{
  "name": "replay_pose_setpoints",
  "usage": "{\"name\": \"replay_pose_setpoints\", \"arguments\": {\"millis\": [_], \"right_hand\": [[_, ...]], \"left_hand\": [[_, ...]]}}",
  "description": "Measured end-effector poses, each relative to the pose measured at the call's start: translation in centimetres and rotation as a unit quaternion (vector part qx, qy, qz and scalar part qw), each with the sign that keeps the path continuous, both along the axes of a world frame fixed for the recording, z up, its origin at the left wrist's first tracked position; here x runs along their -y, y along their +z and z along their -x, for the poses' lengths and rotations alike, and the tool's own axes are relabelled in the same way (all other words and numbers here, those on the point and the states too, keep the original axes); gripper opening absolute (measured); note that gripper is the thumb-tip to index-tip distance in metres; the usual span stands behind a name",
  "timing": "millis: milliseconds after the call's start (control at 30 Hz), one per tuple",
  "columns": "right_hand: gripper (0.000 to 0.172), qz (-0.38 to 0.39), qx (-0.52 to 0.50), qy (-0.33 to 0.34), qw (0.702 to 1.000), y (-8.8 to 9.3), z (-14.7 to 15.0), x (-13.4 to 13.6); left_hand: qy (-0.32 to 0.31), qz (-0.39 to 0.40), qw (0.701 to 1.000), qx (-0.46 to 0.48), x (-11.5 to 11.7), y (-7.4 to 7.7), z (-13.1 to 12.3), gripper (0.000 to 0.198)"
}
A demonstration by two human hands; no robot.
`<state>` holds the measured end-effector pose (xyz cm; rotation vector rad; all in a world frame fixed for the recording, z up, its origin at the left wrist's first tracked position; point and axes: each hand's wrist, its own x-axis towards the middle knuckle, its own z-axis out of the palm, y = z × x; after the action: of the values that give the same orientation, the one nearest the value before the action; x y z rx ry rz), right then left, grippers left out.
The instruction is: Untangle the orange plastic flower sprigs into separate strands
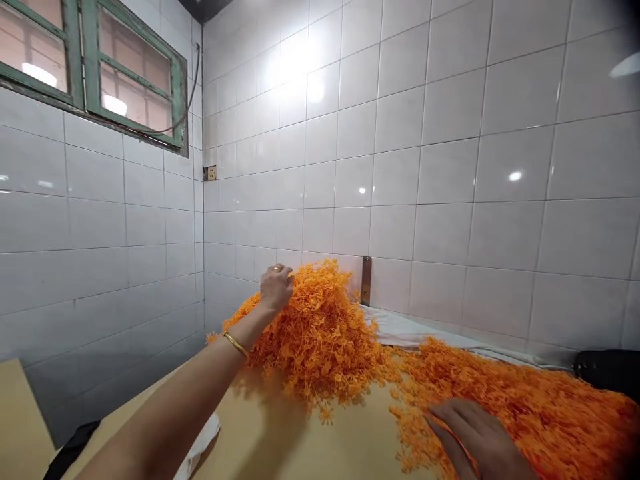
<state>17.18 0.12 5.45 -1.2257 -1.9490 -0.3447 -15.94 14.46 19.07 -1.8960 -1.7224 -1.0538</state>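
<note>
A tall heap of orange artificial flower pieces [325, 327], thin and branching like small plastic blossoms, stands in the middle. At its upper left side is my left hand [277, 287], fingers curled in against the pieces; it wears a ring, with a gold bangle [235, 343] on the wrist. To the right spreads a lower, longer heap of the same orange pieces [525, 400]. Over the near edge of this one my right hand [475, 433] is held palm down, fingers stretched out, with no piece visible in it. The lower part of that hand is cut off by the frame.
Both heaps lie on a tan tabletop [345, 440] against a white tiled wall [390, 167]. White cloth [400, 327] runs along the back edge, near a metal bracket [367, 280]. A black object [607, 373] sits far right. A green-framed window [135, 73] is upper left.
</note>
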Motion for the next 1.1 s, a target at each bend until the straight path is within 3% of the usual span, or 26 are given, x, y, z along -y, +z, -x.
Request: {"name": "replay_pose_setpoints", "arguments": {"millis": [100,200,367,533,667,733,833,1000,1100], "right_hand": [[0.027,0.040,-0.027,0.029,0.998,4.3,5.0,-1.8],[0.028,0.052,-0.057,0.060,0.995,6.8,8.9,-3.6],[0.024,0.024,-0.037,0.083,0.996,8.1,12.8,-7.3],[0.028,-0.062,0.034,0.049,0.996,10.1,16.3,-12.1],[0.040,-0.021,0.100,0.015,0.995,10.9,18.4,-15.4],[0.041,0.014,0.142,0.011,0.990,10.6,18.8,-16.1],[0.024,0.035,0.165,0.006,0.986,9.8,18.5,-16.1],[0.015,0.070,0.175,0.020,0.982,9.4,16.8,-14.6],[0.015,0.078,0.185,0.040,0.979,9.3,16.4,-13.1]], "left_hand": [[0.035,0.037,0.999,0.019,-1.7,-0.8,2.3,0.040],[0.018,0.072,0.997,0.004,-2.0,-3.4,2.3,0.033],[-0.008,0.050,0.998,-0.032,-0.5,-6.8,1.6,0.023],[-0.036,0.028,0.997,-0.067,0.2,-7.6,1.9,0.020],[-0.085,-0.011,0.994,-0.065,0.9,-8.1,1.9,0.016],[-0.137,-0.026,0.989,-0.051,1.3,-7.8,2.0,0.013],[-0.201,0.016,0.979,0.008,1.2,-5.9,2.6,0.027],[-0.142,0.084,0.976,0.145,-1.8,-1.5,3.0,0.031],[-0.132,0.095,0.975,0.152,-4.1,-0.5,1.6,0.032]]}}
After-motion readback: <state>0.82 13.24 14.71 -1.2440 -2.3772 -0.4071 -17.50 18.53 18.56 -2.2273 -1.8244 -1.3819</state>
